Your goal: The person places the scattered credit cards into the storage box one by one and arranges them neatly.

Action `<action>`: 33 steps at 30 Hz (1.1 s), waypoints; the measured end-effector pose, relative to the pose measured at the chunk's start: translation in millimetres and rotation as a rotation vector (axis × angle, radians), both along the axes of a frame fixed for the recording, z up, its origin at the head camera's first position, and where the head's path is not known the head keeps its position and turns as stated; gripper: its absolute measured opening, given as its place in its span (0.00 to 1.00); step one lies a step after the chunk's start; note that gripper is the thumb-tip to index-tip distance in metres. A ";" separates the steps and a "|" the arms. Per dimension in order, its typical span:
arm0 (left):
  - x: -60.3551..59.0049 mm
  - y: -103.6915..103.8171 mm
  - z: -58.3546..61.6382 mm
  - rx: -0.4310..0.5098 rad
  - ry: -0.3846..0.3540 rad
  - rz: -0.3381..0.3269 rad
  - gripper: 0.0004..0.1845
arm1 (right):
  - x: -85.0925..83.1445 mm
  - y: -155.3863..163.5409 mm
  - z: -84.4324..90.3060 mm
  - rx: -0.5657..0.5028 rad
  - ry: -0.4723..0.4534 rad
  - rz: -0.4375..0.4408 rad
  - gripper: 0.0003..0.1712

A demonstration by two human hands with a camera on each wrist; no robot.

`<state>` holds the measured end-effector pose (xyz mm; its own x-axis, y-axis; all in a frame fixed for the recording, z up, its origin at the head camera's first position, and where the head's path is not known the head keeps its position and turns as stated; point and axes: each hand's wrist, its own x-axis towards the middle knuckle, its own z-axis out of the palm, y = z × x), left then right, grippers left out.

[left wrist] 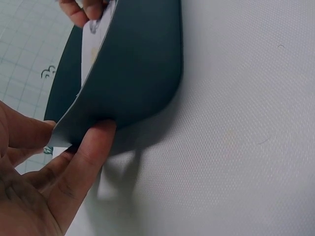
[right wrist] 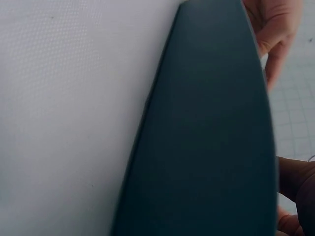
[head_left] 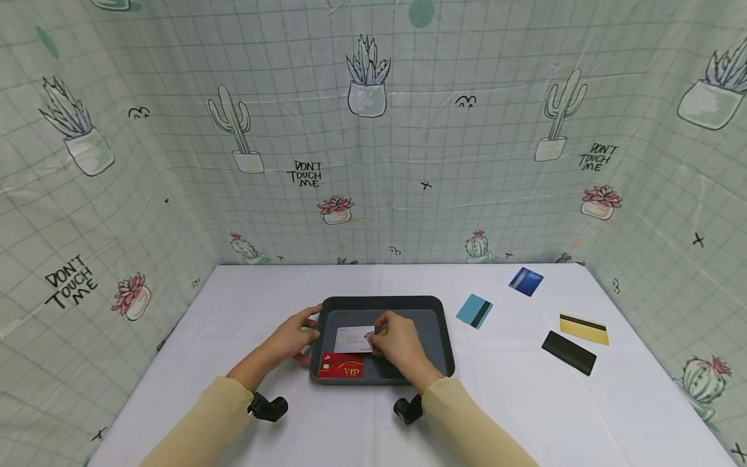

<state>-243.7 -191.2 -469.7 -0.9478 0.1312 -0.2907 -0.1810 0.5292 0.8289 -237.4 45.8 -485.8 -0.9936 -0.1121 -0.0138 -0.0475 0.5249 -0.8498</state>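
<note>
The left sleeve (head_left: 201, 425) and right sleeve (head_left: 473, 425) are long and pale yellow; a black left wrist camera (head_left: 270, 408) and right wrist camera (head_left: 407, 410) have rounded ends.

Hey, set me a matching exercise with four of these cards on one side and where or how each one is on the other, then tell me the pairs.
Column one:
1. Red VIP card
2. White card
3. Teal card
4. Black card

Column two:
A. Beside the yellow card
B. In the tray, with no hand on it
C. Outside the tray, closest to it
D. Held at one end by the right hand

Pairs: 1-B, 2-D, 3-C, 4-A.
</note>
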 end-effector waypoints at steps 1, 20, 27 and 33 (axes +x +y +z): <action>0.0 -0.2 0.0 0.002 -0.001 0.001 0.34 | -0.5 -0.9 -0.3 0.007 -0.005 0.002 0.13; -1.4 -1.6 -0.1 -0.004 -0.004 0.007 0.35 | -13.5 -17.2 -4.4 0.121 -0.039 -0.028 0.12; -1.6 -0.8 0.4 -0.023 -0.001 0.011 0.34 | -17.9 -20.6 -7.0 0.155 -0.035 -0.014 0.12; -1.4 -0.3 -0.1 -0.039 0.001 0.018 0.35 | -17.7 -23.8 -8.0 0.151 -0.034 -0.007 0.13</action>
<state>-245.1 -191.5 -469.8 -0.9501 0.1028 -0.2945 -0.1900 0.5580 0.8078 -255.1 21.9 -493.9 -0.9931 -0.0992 -0.0632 -0.0161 0.6471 -0.7623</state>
